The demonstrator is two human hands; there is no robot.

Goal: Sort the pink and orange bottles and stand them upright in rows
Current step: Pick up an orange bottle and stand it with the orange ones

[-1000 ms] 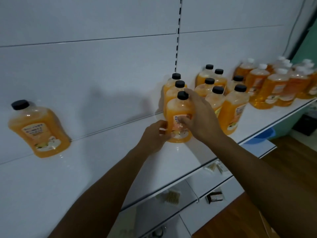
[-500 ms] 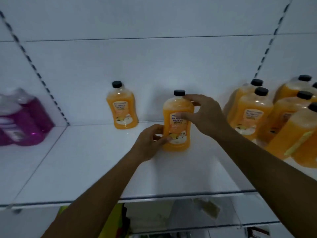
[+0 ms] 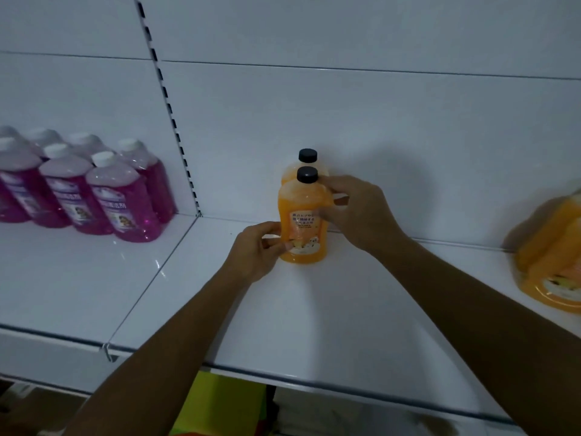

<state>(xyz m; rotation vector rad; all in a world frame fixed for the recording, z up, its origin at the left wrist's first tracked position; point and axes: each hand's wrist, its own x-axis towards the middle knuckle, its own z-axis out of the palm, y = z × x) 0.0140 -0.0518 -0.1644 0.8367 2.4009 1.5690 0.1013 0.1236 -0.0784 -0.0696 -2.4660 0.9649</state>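
Head view, one moment. A white shelf (image 3: 314, 309) runs across the frame, backed by a white panel wall (image 3: 345, 114) with a slotted upright (image 3: 166, 99) at about 11 o'clock from centre.

Item under handling: an orange bottle (image 3: 302, 221) with a black cap (image 3: 307, 174), standing upright on the shelf near frame centre. Its printed label faces the camera. Directly behind it, at 12 o'clock, stands a second orange bottle (image 3: 294, 171), also black-capped; only its cap and shoulders show, and whether the two touch cannot be told.

Left hand (image 3: 256, 251): at 8 o'clock of the front bottle, fingers curled, thumb and fingertips pinching the bottle's lower left edge near the base.

Right hand (image 3: 358, 212): at 3 o'clock of the front bottle, fingers wrapped round its right shoulder and upper body, thumb across the label's right margin. Both hands are clamped on the same bottle.

At 9 o'clock, on the adjoining shelf section, a group of pink bottles (image 3: 122, 196) with white caps stands upright in close rows, well apart from the orange pair.

At 3 o'clock, at the frame's right edge, more orange bottles (image 3: 553, 262) show, blurred and cut off; their number and posture cannot be told.

Below the shelf's front lip, at 6 o'clock, a yellow-green item (image 3: 220, 404) is partly visible; its nature cannot be determined.
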